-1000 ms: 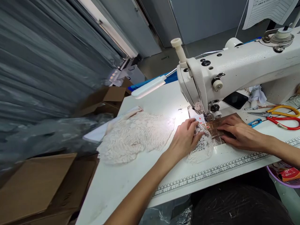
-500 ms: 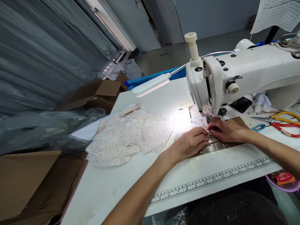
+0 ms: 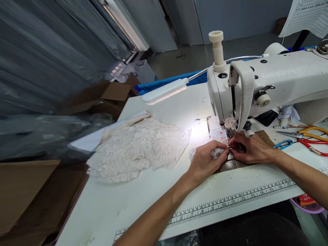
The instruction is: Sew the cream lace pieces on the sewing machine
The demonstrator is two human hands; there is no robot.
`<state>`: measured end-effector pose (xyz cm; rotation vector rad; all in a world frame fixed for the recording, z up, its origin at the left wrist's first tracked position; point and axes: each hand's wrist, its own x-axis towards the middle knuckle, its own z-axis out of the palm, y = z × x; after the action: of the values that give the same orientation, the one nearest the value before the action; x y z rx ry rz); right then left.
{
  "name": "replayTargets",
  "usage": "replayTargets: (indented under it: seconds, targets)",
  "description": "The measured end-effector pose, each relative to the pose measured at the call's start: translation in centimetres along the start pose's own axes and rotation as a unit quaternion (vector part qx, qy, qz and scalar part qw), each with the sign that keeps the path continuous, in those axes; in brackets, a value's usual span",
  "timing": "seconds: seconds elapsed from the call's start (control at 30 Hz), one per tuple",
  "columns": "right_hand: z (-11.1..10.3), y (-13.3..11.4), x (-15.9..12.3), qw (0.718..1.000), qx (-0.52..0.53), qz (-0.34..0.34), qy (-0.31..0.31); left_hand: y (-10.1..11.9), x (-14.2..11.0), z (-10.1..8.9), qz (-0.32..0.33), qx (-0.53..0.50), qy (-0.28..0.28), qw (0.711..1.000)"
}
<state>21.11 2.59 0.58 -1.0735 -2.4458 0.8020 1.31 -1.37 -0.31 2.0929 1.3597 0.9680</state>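
My left hand [image 3: 207,159] is closed, pinching white lace trim [image 3: 217,152] between thumb and fingers just in front of the sewing machine [image 3: 225,92]. Fingertip to fingertip with it, my right hand [image 3: 252,149] is also closed on the edge of the lace; exactly what lies between its fingers is partly hidden. More of the lace runs back from my fingers toward the presser foot. A brown plate [image 3: 232,165] lies under both hands. Left of them a heap of white lace fabric [image 3: 138,147] is spread on the table.
A lit lamp [image 3: 165,91] reaches over the white table [image 3: 133,205], which has a printed ruler [image 3: 225,203] along its front. At right lie blue thread snips [image 3: 282,144], yellow-handled scissors [image 3: 314,130] and a red-handled tool [image 3: 311,147]. Cardboard boxes [image 3: 28,191] stand at left.
My hands have lifted slightly off the plate and brought the lace up between their fingertips. More of the lace shows in my left hand. The view has shifted a little.
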Motion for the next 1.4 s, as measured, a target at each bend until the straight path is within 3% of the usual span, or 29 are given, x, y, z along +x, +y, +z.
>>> replayTargets:
  seconds: [0.07,0.17,0.37,0.87,1.1,1.4]
  targets:
    - [0.2,0.0,0.0,1.0,0.01,0.016,0.016,0.2,0.1,0.2,-0.052,-0.023,0.01,0.998]
    - [0.4,-0.2,0.1,0.999,0.016,0.033,0.019,0.2,0.2,0.2,-0.076,-0.04,0.007,0.996]
    - [0.0,-0.7,0.2,0.998,0.023,0.065,-0.006,0.1,0.2,0.3,-0.063,-0.053,0.018,0.996]
    - [0.3,-1.2,0.7,0.993,-0.047,0.108,0.01,0.0,0.2,0.3,-0.036,-0.056,0.008,0.998]
    - [0.0,-0.7,0.1,0.998,0.046,0.048,0.0,-0.2,0.2,0.2,-0.06,-0.069,-0.001,0.996]
    - [1.0,-0.3,0.3,0.997,0.003,0.064,0.031,-0.1,0.2,0.2,-0.073,-0.085,-0.014,0.994]
